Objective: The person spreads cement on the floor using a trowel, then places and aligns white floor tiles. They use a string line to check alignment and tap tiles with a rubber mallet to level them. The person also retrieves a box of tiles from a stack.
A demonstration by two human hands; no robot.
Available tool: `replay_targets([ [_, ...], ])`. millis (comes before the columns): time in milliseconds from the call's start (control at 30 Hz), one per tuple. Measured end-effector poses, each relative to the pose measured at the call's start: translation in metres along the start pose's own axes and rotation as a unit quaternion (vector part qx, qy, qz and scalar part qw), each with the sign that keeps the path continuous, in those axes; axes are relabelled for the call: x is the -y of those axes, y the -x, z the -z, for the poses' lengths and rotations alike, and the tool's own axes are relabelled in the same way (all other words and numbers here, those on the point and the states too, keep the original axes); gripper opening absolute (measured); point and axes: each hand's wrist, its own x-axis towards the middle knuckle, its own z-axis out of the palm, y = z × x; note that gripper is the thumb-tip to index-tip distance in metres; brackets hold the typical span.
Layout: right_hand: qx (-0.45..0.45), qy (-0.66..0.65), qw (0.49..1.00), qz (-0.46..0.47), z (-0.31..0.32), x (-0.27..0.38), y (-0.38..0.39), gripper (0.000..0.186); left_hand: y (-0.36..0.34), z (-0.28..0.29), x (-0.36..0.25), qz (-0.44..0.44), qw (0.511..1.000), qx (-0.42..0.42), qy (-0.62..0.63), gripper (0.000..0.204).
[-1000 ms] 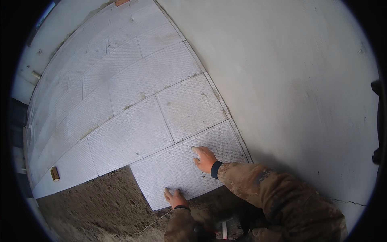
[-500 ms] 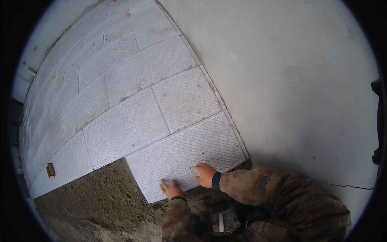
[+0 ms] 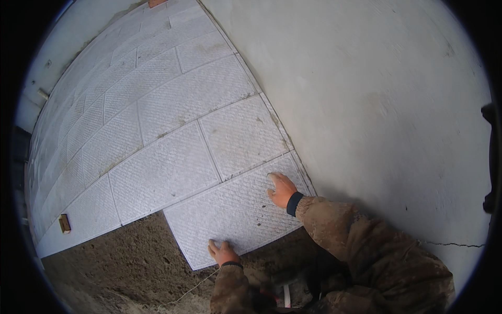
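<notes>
A pale grey, ribbed paving tile (image 3: 230,212) lies at the near end of a laid tile floor, against the right wall. My left hand (image 3: 224,253) rests at its near edge, thumb and fingers apart. Farther up, my right hand (image 3: 283,190) is over the tile's right part with its fingers spread, near the wall side. Neither hand grasps anything. The tile's far edge lies along the neighbouring row; its left edge borders bare soil.
Brown soil or sand (image 3: 120,256) lies left of the tile, crossed by a thin string (image 3: 191,289). A small yellowish block (image 3: 64,224) sits on the laid tiles at the left. A grey wall (image 3: 366,89) rises at the right. A white handle-like piece (image 3: 286,295) shows below my hands.
My right hand has moved from the tile's near edge farther up and to the right over the tile. My left hand stays at the near edge. The view has shifted slightly.
</notes>
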Motion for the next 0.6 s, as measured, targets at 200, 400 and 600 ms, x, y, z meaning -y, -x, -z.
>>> replay_targets([
  [200, -0.099, 0.109, 0.988, -0.050, 0.040, -0.039, -0.096, 0.051, -0.002, 0.000, -0.001, 0.000, 1.000, 0.006, -0.006, 0.015],
  [400, -0.078, 0.111, 0.990, -0.044, 0.051, -0.041, -0.143, 0.042, 0.001, 0.005, -0.005, 0.004, 1.000, 0.015, -0.010, 0.015],
  [600, -0.074, 0.133, 0.987, -0.049, 0.050, -0.053, -0.167, 0.042, 0.000, 0.012, -0.010, -0.002, 1.000, 0.028, -0.012, 0.015],
])
